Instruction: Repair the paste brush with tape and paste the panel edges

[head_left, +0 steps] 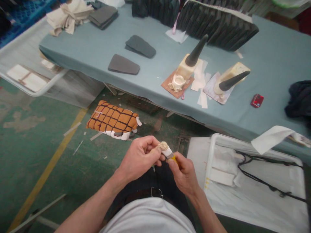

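Note:
In front of my waist, my right hand (182, 169) is closed round the yellow handle of what looks like a small brush (167, 152). It has a white band and a crusted, beige tip pointing up and left. My left hand (145, 153) is closed at that tip, its thumb and fingers pinching it. Ahead on the table (92, 61) stand two cream-coloured containers (183, 69) (229, 76) with dark, cone-shaped parts. The nearer-left one has a round opening crusted with beige residue and sits on a brown board (167, 84).
Dark grey cut pieces (123, 64) and white strips (203, 97) lie on the table, with rows of black pieces (216, 24) behind. A red object (257, 100) lies rightward. A white bin (257, 194) stands at my right, an orange checked cushion (113, 118) on the floor.

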Tool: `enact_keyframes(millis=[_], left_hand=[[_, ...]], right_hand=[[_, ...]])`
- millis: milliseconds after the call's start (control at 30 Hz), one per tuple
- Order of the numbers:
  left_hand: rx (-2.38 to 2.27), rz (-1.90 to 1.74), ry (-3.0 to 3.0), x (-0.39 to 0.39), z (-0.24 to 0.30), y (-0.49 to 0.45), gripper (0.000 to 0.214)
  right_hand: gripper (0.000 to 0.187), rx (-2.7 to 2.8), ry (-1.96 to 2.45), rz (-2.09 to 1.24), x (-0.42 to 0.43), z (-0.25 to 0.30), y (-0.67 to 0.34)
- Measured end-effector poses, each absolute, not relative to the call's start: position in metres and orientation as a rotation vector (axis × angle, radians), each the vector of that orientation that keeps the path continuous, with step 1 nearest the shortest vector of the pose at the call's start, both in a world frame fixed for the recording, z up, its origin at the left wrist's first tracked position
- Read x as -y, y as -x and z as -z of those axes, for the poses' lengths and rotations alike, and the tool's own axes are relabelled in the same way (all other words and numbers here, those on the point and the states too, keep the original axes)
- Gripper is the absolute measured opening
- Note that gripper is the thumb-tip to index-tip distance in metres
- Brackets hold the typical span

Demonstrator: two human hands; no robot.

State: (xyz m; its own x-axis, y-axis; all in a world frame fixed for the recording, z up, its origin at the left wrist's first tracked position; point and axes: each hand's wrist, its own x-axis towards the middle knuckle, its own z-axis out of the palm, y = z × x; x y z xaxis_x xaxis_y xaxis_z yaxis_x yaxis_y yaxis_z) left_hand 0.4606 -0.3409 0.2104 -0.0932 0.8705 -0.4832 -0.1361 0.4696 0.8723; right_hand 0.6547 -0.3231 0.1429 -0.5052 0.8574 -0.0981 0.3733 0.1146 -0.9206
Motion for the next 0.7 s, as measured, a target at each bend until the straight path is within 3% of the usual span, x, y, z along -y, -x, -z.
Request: enact_keyframes(millis=[367,567,700], left_hand=[[-1.225,-0.967,-0.547,0.323,-0.208,-0.462,0.026],[-1.217,-0.986,-0.71,0.312,-0.21,-0.467,0.032],[-1.34,-0.922,-0.918,0.302,-0.222,-0.472,0.023]], right_hand=[[0.047,1.821,1.079,-1.746,0.292,-0.137,-0.673],[0.045,1.967,1.07,-1.625,0.259,-0.15,-0.685],[0.033,2.111,1.002,-1.498,0.238,-0.16,-0.695]])
